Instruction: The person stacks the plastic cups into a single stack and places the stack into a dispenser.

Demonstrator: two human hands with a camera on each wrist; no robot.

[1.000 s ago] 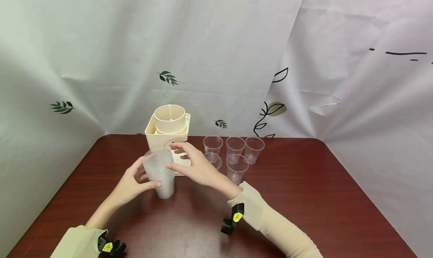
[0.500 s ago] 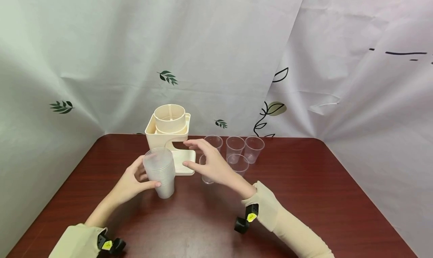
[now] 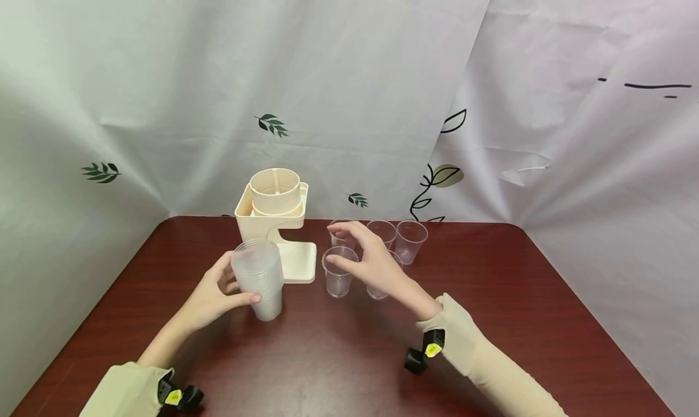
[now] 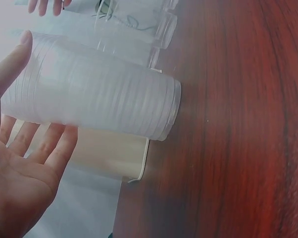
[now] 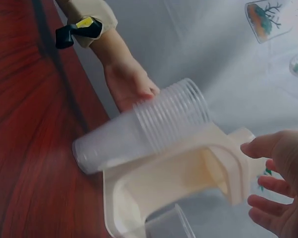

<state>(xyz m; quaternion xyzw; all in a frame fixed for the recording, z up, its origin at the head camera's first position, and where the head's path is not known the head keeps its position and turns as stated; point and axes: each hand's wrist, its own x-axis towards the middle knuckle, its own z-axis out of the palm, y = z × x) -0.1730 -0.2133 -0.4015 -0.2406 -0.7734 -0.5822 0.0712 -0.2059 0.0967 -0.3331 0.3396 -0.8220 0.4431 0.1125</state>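
A tall stack of nested clear plastic cups (image 3: pixel 261 280) stands on the table at centre left. My left hand (image 3: pixel 210 295) holds it from the left, its thumb on the near side and its fingers behind, as the left wrist view shows with the stack (image 4: pixel 99 89) beside the thumb. Several single clear cups stand in two rows to the right, among them a front cup (image 3: pixel 338 277) and a back-right cup (image 3: pixel 409 242). Over these cups hovers my right hand (image 3: pixel 371 262), fingers spread and relaxed, holding nothing; it partly hides some of them. Its empty fingers (image 5: pixel 268 186) also show in the right wrist view.
Behind the stack is a cream plastic stand (image 3: pixel 270 226) with a round cylinder (image 3: pixel 275 192) on top and a flat base tray (image 3: pixel 299 262). The brown wooden table (image 3: pixel 491 308) ends at the back against a white printed curtain (image 3: pixel 349 101).
My right hand has moved right, away from the stack and past the cream stand, to above the single cups. My left hand and the stack have stayed put.
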